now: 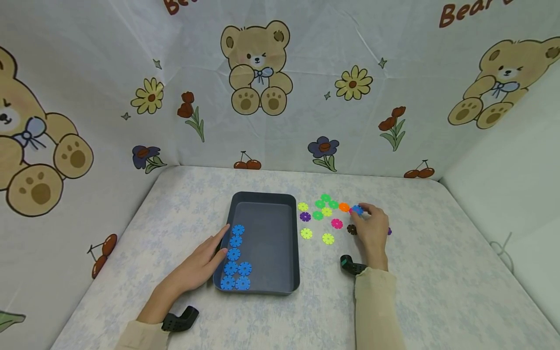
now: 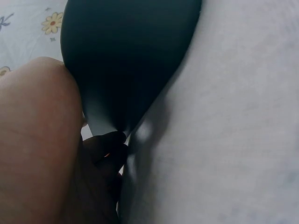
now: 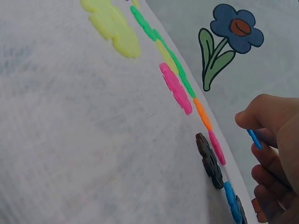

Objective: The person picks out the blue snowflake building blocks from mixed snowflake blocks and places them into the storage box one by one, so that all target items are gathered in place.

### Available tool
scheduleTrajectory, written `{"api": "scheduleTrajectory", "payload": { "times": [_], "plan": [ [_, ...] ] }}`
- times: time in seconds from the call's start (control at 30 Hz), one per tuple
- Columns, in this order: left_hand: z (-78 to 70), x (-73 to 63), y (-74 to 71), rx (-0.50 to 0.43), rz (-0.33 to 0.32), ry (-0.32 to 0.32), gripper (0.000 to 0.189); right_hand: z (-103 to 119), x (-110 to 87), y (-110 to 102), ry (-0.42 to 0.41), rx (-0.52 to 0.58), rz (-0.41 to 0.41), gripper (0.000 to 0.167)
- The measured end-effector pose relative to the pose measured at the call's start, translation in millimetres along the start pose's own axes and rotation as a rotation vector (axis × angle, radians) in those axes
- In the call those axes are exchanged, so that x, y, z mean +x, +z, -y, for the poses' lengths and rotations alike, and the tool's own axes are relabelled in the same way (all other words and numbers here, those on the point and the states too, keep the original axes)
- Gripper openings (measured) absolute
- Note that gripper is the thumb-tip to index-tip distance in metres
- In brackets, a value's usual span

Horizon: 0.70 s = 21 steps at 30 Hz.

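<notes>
A dark grey tray point(image 1: 269, 233) holds several blue notched discs point(image 1: 234, 253) along its left side. My left hand point(image 1: 199, 260) rests at the tray's left rim, its index finger and thumb extended onto the edge. In the left wrist view its other fingers point(image 2: 110, 149) touch the tray wall point(image 2: 126, 51) in shadow. Out to the right, my right hand point(image 1: 371, 228) pinches a blue disc point(image 1: 357, 209) between thumb and fingers. That blue disc point(image 3: 254, 138) appears edge-on in the right wrist view, raised from the table. Below it lie a black disc point(image 3: 209, 161) and another blue disc point(image 3: 232, 203).
Right of the tray lie loose discs: green point(image 1: 317, 215), yellow point(image 1: 328, 238), pink point(image 1: 337, 223), orange point(image 1: 344, 207) and purple point(image 1: 305, 217). A brown-black disc point(image 1: 352, 229) lies beside my right hand. A bear-print cloth point(image 1: 306, 131) stands behind the table.
</notes>
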<state>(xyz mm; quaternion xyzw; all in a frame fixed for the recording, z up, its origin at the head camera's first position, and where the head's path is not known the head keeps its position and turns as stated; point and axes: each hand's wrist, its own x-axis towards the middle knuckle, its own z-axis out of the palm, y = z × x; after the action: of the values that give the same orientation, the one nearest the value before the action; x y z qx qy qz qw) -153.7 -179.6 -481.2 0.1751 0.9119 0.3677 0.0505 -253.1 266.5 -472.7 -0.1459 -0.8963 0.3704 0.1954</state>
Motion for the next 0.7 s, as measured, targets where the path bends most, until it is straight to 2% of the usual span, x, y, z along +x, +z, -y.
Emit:
{"api": "scheduleTrajectory", "payload": {
  "times": [0.37,0.7],
  "plan": [
    [0.3,0.3,0.6,0.004,-0.003,0.012,0.065,9.1,-1.0,-0.1,-0.018,-0.002,0.037,0.038],
    [-0.7,0.1,0.2,0.006,-0.003,0.011,0.065,20.9,-0.6,1.1,0.027,0.015,0.091,0.042]
  ]
}}
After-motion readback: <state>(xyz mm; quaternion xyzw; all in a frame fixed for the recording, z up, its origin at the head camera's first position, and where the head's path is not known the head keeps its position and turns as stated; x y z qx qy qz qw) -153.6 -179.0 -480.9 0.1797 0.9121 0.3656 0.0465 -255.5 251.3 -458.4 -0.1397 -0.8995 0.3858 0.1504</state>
